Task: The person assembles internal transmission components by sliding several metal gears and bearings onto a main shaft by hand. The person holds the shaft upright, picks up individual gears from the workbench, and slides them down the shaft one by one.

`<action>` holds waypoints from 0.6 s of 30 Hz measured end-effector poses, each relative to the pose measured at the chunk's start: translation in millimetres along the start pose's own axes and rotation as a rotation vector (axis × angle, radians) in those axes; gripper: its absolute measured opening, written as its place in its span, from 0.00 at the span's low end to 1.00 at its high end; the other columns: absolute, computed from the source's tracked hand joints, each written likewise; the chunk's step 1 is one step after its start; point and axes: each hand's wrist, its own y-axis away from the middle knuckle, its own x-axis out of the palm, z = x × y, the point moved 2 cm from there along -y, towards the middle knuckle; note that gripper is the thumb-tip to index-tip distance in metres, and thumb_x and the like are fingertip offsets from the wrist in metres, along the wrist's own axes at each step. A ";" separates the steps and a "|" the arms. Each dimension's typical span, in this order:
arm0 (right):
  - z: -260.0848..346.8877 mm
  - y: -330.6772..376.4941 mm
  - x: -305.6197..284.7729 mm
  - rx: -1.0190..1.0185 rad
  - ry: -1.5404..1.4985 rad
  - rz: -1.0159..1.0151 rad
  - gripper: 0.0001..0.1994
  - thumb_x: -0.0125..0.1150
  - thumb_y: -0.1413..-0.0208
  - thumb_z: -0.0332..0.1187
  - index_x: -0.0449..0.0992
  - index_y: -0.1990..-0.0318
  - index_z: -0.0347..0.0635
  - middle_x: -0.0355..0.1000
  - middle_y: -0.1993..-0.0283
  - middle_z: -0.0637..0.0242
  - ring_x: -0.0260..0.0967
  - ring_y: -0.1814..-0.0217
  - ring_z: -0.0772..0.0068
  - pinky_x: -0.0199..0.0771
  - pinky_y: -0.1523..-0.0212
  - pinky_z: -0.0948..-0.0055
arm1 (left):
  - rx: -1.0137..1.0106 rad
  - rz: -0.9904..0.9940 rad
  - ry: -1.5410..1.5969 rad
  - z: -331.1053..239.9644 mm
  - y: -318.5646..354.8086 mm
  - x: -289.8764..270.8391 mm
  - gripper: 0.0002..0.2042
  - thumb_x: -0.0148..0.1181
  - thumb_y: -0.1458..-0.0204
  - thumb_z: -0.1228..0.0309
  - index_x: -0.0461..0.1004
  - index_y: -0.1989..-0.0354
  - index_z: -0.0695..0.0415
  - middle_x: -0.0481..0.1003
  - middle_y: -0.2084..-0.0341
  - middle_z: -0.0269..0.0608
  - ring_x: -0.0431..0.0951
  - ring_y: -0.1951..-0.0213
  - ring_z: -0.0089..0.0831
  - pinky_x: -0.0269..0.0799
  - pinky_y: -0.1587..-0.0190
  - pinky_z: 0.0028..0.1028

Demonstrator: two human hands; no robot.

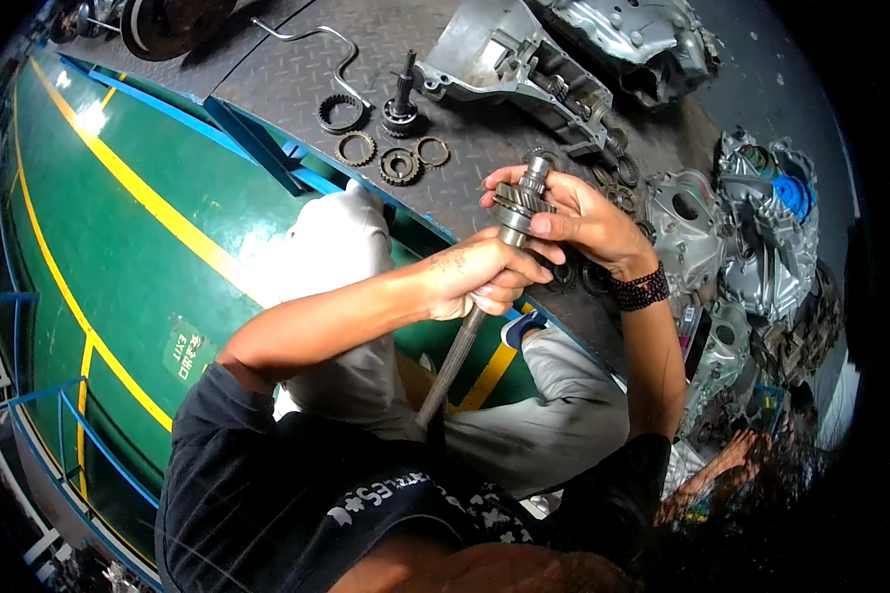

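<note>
The splined gear shaft (485, 287) slants from the lap up toward the steel worktop (297, 74). Left hand (480, 277) wraps its middle, fingers closed around it. Beyond, right hand (578, 212) fingers pinch its geared top end.

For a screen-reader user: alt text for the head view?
Both hands grip a long steel gear shaft: left hand mid-shaft, right hand at its toothed top. Loose gear rings and gearbox housings lie on the dark checker-plate floor beyond.
</note>
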 end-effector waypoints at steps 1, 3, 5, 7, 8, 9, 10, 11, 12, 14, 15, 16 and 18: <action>-1.5 0.8 -2.8 0.001 0.001 0.002 0.32 0.68 0.37 0.40 0.63 0.32 0.32 0.71 0.36 0.58 0.71 0.40 0.74 0.71 0.37 0.73 | -0.006 0.009 0.024 0.8 -0.2 0.7 0.12 0.59 0.40 0.79 0.71 0.49 0.55 0.53 0.87 0.18 0.50 0.89 0.10 0.43 0.86 0.17; -5.8 2.0 -7.6 -0.002 -0.014 0.055 0.34 0.70 0.39 0.41 0.63 0.32 0.32 0.71 0.37 0.59 0.70 0.38 0.72 0.69 0.35 0.72 | -0.004 0.007 0.005 0.3 0.6 1.8 0.12 0.59 0.40 0.79 0.71 0.48 0.56 0.53 0.88 0.19 0.50 0.90 0.11 0.42 0.87 0.17; -0.7 2.6 -5.4 0.046 -0.028 0.043 0.35 0.72 0.41 0.40 0.63 0.33 0.33 0.71 0.36 0.59 0.70 0.37 0.70 0.69 0.34 0.70 | 0.017 -0.005 -0.050 0.2 1.3 0.1 0.08 0.60 0.40 0.77 0.72 0.53 0.57 0.54 0.88 0.20 0.51 0.90 0.12 0.43 0.86 0.18; 3.0 3.0 -4.8 -0.001 0.088 0.036 0.36 0.74 0.44 0.39 0.63 0.32 0.34 0.71 0.37 0.59 0.72 0.39 0.71 0.71 0.35 0.70 | 0.039 -0.047 -0.138 3.0 -2.8 -4.2 0.06 0.60 0.40 0.75 0.72 0.56 0.57 0.55 0.88 0.21 0.51 0.89 0.13 0.43 0.85 0.19; 2.5 1.5 -5.1 -0.056 0.163 0.024 0.38 0.76 0.48 0.36 0.64 0.32 0.35 0.73 0.40 0.59 0.72 0.39 0.71 0.70 0.35 0.69 | 0.061 -0.088 -0.229 3.8 -4.3 -5.9 0.04 0.61 0.40 0.74 0.73 0.60 0.57 0.56 0.88 0.22 0.52 0.88 0.13 0.44 0.85 0.20; 8.1 2.9 -3.1 -0.055 0.161 0.022 0.38 0.76 0.48 0.36 0.64 0.32 0.35 0.73 0.40 0.59 0.72 0.39 0.71 0.70 0.35 0.69 | 0.058 -0.088 -0.228 5.0 -5.0 -6.4 0.04 0.61 0.40 0.74 0.73 0.60 0.57 0.56 0.88 0.22 0.52 0.88 0.13 0.44 0.85 0.20; 21.4 4.0 2.8 0.017 0.215 -0.005 0.40 0.78 0.52 0.35 0.63 0.33 0.34 0.73 0.41 0.59 0.71 0.39 0.71 0.69 0.35 0.70 | 0.107 -0.118 -0.344 4.1 -4.6 -5.6 0.04 0.61 0.42 0.73 0.72 0.65 0.58 0.58 0.86 0.24 0.55 0.87 0.15 0.47 0.84 0.21; 27.7 5.1 5.6 0.090 0.268 -0.031 0.42 0.80 0.56 0.34 0.63 0.34 0.34 0.73 0.43 0.60 0.70 0.39 0.72 0.68 0.35 0.70 | 0.157 -0.147 -0.460 3.4 -4.4 -5.0 0.06 0.61 0.45 0.72 0.71 0.69 0.58 0.61 0.83 0.27 0.58 0.85 0.17 0.50 0.84 0.23; 25.3 4.8 2.4 0.068 0.240 -0.041 0.45 0.83 0.61 0.32 0.63 0.33 0.35 0.75 0.45 0.60 0.70 0.39 0.71 0.66 0.33 0.69 | 0.181 -0.119 -0.483 4.2 -3.8 -6.1 0.06 0.62 0.45 0.70 0.72 0.66 0.59 0.62 0.81 0.25 0.60 0.82 0.17 0.54 0.82 0.23; 24.6 8.9 2.5 0.022 0.244 -0.051 0.46 0.83 0.61 0.32 0.63 0.33 0.35 0.75 0.45 0.60 0.70 0.40 0.71 0.66 0.34 0.69 | 0.209 -0.132 -0.514 3.6 -1.5 0.2 0.07 0.62 0.44 0.69 0.72 0.64 0.58 0.62 0.82 0.25 0.59 0.83 0.17 0.51 0.82 0.23; 23.9 10.8 2.5 -0.025 0.242 -0.055 0.46 0.83 0.61 0.33 0.63 0.33 0.36 0.76 0.45 0.60 0.71 0.40 0.70 0.67 0.34 0.69 | 0.235 -0.151 -0.545 2.7 -0.5 2.2 0.07 0.63 0.42 0.68 0.73 0.62 0.57 0.63 0.83 0.25 0.58 0.85 0.16 0.49 0.82 0.23; 21.4 10.3 3.4 -0.096 0.255 -0.061 0.45 0.84 0.62 0.33 0.64 0.34 0.37 0.76 0.45 0.60 0.73 0.42 0.69 0.70 0.36 0.68 | 0.230 -0.125 -0.550 3.5 0.2 -0.3 0.08 0.63 0.42 0.68 0.74 0.59 0.58 0.64 0.82 0.26 0.60 0.84 0.17 0.51 0.82 0.23; 29.8 12.2 7.1 -0.073 0.295 -0.056 0.41 0.83 0.61 0.32 0.67 0.37 0.37 0.76 0.46 0.60 0.73 0.42 0.68 0.70 0.36 0.67 | 0.238 -0.124 -0.585 2.3 1.1 -1.1 0.08 0.62 0.44 0.69 0.74 0.60 0.58 0.66 0.78 0.27 0.64 0.80 0.18 0.57 0.78 0.24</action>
